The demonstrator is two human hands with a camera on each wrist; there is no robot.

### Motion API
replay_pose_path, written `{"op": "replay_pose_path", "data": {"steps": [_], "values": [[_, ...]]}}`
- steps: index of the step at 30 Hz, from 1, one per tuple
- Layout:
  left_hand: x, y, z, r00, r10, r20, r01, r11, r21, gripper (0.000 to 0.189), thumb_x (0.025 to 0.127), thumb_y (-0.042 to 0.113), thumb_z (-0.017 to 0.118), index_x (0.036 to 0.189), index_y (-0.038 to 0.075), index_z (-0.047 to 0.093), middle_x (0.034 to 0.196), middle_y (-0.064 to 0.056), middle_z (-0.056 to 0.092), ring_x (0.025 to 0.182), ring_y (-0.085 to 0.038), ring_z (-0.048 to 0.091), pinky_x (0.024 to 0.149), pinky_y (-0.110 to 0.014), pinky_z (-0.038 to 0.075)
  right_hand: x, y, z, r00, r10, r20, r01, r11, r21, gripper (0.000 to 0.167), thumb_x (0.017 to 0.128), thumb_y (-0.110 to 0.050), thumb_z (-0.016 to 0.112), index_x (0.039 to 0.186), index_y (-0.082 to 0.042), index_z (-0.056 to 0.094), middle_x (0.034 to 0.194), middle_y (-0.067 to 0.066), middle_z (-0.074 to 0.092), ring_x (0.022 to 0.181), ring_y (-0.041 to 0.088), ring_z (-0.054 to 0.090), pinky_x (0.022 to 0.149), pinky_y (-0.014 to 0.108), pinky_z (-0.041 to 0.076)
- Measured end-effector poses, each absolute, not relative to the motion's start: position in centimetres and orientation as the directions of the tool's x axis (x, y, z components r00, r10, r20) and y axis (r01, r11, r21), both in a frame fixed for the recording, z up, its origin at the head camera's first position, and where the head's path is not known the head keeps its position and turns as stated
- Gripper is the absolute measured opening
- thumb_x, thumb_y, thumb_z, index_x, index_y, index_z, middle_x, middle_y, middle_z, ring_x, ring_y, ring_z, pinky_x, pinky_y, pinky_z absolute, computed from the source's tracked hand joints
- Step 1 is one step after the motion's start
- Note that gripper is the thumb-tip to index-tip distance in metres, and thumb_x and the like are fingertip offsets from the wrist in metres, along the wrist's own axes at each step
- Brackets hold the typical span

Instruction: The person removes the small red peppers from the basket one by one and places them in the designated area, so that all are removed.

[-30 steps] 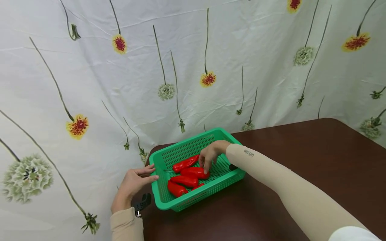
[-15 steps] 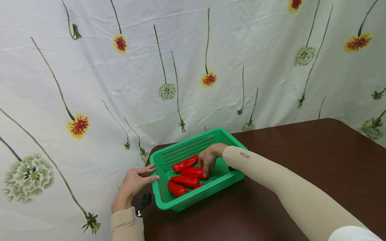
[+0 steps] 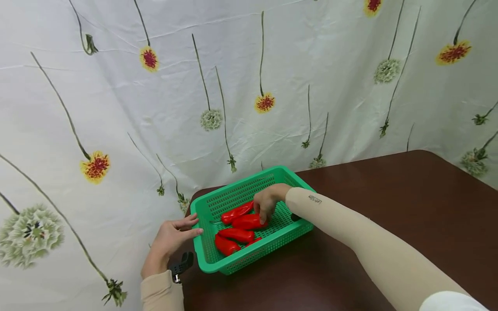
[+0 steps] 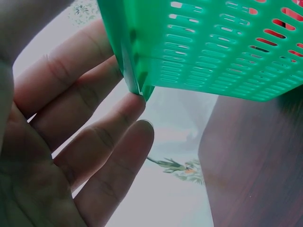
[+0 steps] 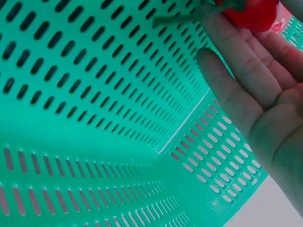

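Observation:
A green perforated basket (image 3: pixel 272 243) holds several red peppers. My right hand (image 3: pixel 267 202) reaches in from the right and grips a red pepper (image 3: pixel 246 221) by its right end. In the right wrist view that pepper (image 5: pixel 253 14) shows its green stem beside the fingers, while most of its body lies outside the picture. Two more peppers (image 3: pixel 235 235) (image 3: pixel 225 245) lie nearer the front, and another (image 3: pixel 235 214) is behind. My left hand (image 3: pixel 173 237) touches the basket's left rim; the left wrist view shows its fairly straight fingers against the rim's (image 4: pixel 116 47) outer side.
The basket stands on a dark brown table (image 3: pixel 373 194), near its back left corner. A white cloth (image 3: pixel 171 103) printed with flowers hangs behind. Part of another red piece (image 3: pixel 254 241) shows by the basket's front wall.
The gripped pepper has risen slightly, and a gap now shows between it and the pepper in front. The head view has shifted a little. My left hand stays at the rim.

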State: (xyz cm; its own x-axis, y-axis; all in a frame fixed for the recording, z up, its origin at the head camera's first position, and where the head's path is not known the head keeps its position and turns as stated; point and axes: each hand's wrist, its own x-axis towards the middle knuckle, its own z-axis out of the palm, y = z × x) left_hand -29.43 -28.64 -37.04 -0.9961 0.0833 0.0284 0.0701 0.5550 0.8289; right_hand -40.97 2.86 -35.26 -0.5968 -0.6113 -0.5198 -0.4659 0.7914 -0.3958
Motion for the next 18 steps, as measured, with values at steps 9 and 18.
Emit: {"op": "replay_pose_path", "data": {"steps": [9,18], "values": [[-29.5,-28.6,-37.3,-0.996,0.087,0.035,0.078,0.562,0.823,0.053,0.084,0.024,0.082,0.129,0.0,0.067,0.147,-0.013,0.054,0.141,-0.038,0.046,0.1,-0.036,0.055,-41.1,3.9,-34.6,-0.599,-0.655,-0.462,-0.41,0.746,-0.526,0.025,0.093,-0.019,0.073,0.117,-0.014,0.068,0.1,0.001,0.071,0.084,0.014,0.068,0.086,0.034,0.058],[-29.5,-28.9,-37.0,-0.995,0.091,0.041,0.085,0.566,0.82,0.053,0.085,0.025,0.082,0.13,0.001,0.066,0.147,-0.012,0.054,0.144,-0.038,0.042,0.101,-0.036,0.054,-41.4,5.7,-32.6,-0.621,-0.708,-0.336,-0.327,0.624,-0.71,0.032,0.093,-0.011,0.071,0.125,-0.007,0.067,0.107,0.008,0.073,0.092,0.02,0.072,0.089,0.042,0.061]]}}
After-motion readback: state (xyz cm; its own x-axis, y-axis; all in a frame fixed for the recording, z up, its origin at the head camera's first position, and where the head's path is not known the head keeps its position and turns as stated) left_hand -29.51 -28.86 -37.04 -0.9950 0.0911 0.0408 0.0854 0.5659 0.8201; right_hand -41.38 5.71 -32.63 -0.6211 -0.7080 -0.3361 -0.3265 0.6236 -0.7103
